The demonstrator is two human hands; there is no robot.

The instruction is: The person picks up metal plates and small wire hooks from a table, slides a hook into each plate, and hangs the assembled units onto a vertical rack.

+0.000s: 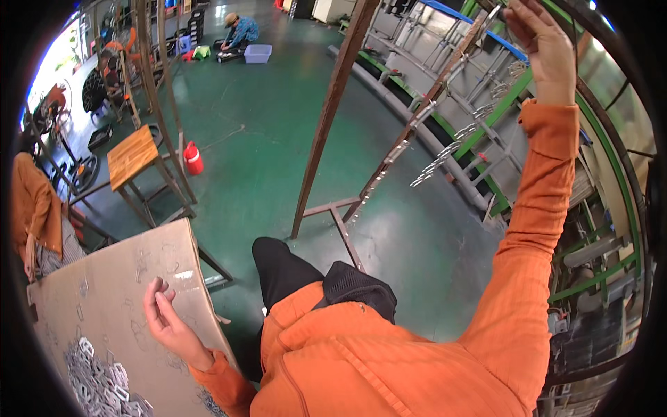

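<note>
My left hand (pixel 170 323) is held over the edge of a cardboard-covered table (pixel 139 257), fingers loosely curled and apart, with nothing visible in them. Below it on the cardboard lies a pile of small silvery metal links (pixel 104 382). My right hand (pixel 545 52) is raised high at the upper right, beside the top of a brown metal rack (pixel 333 104). Its fingers are bent together near a pale metal piece (pixel 492 14); what they hold, if anything, is hidden. Strings of shiny metal pieces (pixel 445 163) hang by the rack.
A wooden-topped stool (pixel 133 156) and a red jug (pixel 192 158) stand to the left. Another person in orange (pixel 38 201) is at the table's far-left side. A person (pixel 240 31) crouches by a lilac tub (pixel 258 53) at the back. Pipes and green framing (pixel 493 194) line the right.
</note>
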